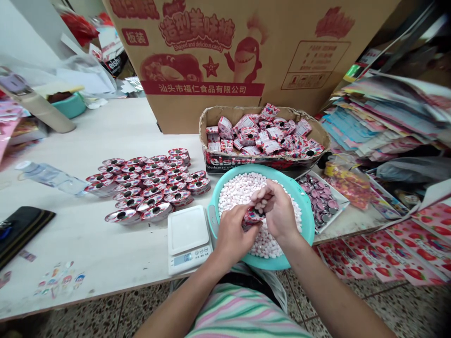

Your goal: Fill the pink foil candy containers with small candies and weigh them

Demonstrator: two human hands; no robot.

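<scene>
from here the left grip (232, 239) is curled closed around a small round tin (252, 218) with a shiny red-and-pink label, holding it tilted just above the heap in a teal plastic bowl (295, 191), and part of the tin is hidden by the fingers. the right grip (278, 211) sits right beside it, bunched together, with its fingertips pinching a few of the pink-and-white candies (236, 202) directly over the tin. the bowl is at the near edge of the worktop (88, 244), with most of the candies lying loose inside it. those candies look light, hard and small, likely to roll and scatter, so a pinch or a scoop seems safer than a firm squeeze. the tin looks light and thin-walled, probably easy to dent, and its side seems the best place to hold it. to the left of the bowl stands a white digital kitchen scale (188, 239), and beyond that are rows of similar tins (148, 183), stacked in low piles. farther back, a cardboard tray (264, 136) is heaped with pink packets (266, 136). on the right, a white tray (319, 202) holds overlapping pink and dark discs. a clear water bottle (49, 176) lies on the far left, a black folder (21, 232) sits near the left edge, and a large printed carton (246, 56) rises behind it all.
</scene>
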